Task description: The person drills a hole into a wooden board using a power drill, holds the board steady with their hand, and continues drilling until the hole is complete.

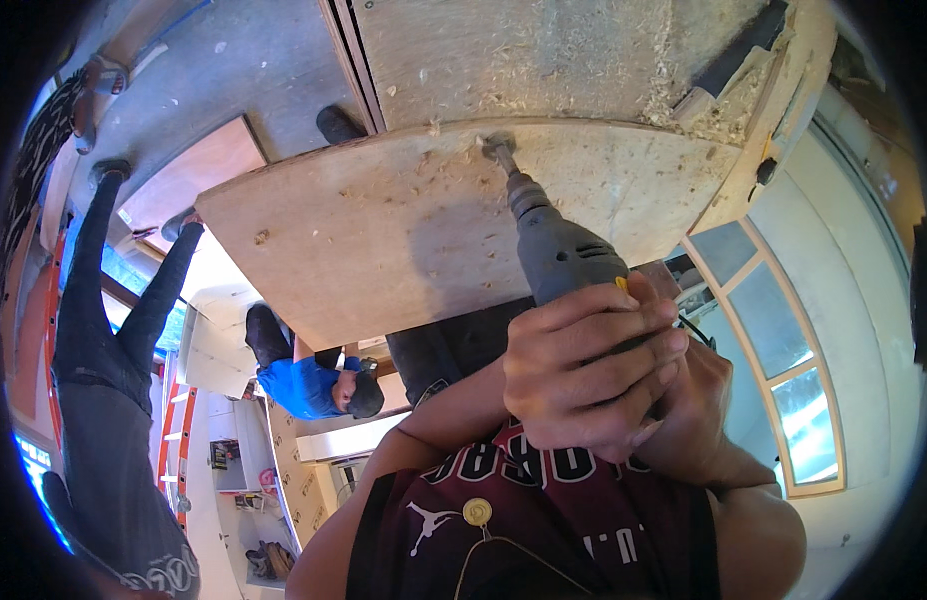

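A grey corded power drill [572, 251] is held in front of my chest, its chuck pointing away from me. My left hand [591, 371] wraps over the back of the drill and overlaps my right hand [692, 405], which grips the handle end. The trigger is hidden behind the fingers. The drill's round cutting bit [501, 146] meets a plywood panel [358, 240] close to its far edge, at a round recess with shavings beside it. Small chips are scattered on the panel.
Beyond lies another wooden board [523, 60] strewn with shavings, bearing a dark-bodied tool [741, 52], possibly a saw or plane. A utility knife [767, 169] rests at right. A person in blue [309, 382] crouches below the panel's left side; another person [107, 390] stands left, near an orange ladder [182, 442].
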`<action>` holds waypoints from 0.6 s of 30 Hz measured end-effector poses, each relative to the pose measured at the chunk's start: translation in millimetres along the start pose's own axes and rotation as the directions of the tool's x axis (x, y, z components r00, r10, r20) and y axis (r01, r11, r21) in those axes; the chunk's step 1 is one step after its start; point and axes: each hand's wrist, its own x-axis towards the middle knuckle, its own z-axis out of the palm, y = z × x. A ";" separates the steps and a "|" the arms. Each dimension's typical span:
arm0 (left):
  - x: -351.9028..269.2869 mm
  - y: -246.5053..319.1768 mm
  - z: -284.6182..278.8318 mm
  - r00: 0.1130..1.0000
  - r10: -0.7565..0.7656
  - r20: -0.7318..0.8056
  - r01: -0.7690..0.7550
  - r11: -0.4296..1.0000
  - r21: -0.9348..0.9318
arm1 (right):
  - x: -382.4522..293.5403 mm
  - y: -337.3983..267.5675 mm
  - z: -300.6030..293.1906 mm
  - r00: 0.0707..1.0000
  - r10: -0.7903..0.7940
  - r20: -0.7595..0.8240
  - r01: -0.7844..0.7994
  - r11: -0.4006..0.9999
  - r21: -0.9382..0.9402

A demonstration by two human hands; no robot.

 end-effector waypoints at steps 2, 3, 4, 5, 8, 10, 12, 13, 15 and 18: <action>0.3 2.7 0.4 0.999 -0.018 0.028 0.017 0.999 0.032 | -3.8 4.7 -4.3 1.000 0.004 0.000 -0.004 1.000 0.000; 1.0 3.4 0.3 0.999 -0.028 0.042 0.026 0.999 0.046 | -5.3 6.9 -5.2 1.000 0.002 -0.007 -0.002 1.000 0.002; 2.4 2.9 0.4 0.998 -0.037 0.059 0.035 0.998 0.045 | -6.9 10.3 -6.1 1.000 0.004 -0.013 -0.004 1.000 0.003; 4.6 3.0 0.8 0.996 -0.048 0.077 0.045 0.998 0.047 | -6.6 13.1 -4.5 1.000 0.001 -0.023 0.000 1.000 0.011; 5.8 4.5 1.1 0.989 -0.072 0.126 0.063 0.996 0.069 | -7.0 20.4 -4.4 0.999 -0.013 -0.049 0.014 0.999 0.037; 5.8 3.6 3.3 0.987 -0.076 0.144 0.064 0.994 0.083 | -6.1 23.9 -4.8 0.999 -0.008 -0.053 0.011 0.998 0.056; 6.6 2.7 5.7 0.985 -0.073 0.155 0.061 0.995 0.082 | -5.8 23.4 -7.5 0.999 0.022 -0.032 -0.020 0.998 0.058; 7.3 3.3 5.6 0.982 -0.086 0.169 0.072 0.994 0.085 | -6.0 24.3 -9.4 1.000 0.029 -0.011 -0.028 0.998 0.056; 9.0 4.4 5.4 0.975 -0.103 0.196 0.087 0.992 0.092 | -7.8 30.5 -12.8 1.000 0.011 0.026 -0.012 0.999 0.036; 10.4 2.9 9.5 0.976 -0.115 0.184 0.097 0.990 0.107 | -6.5 37.8 -12.4 1.000 -0.008 0.004 0.008 0.999 0.047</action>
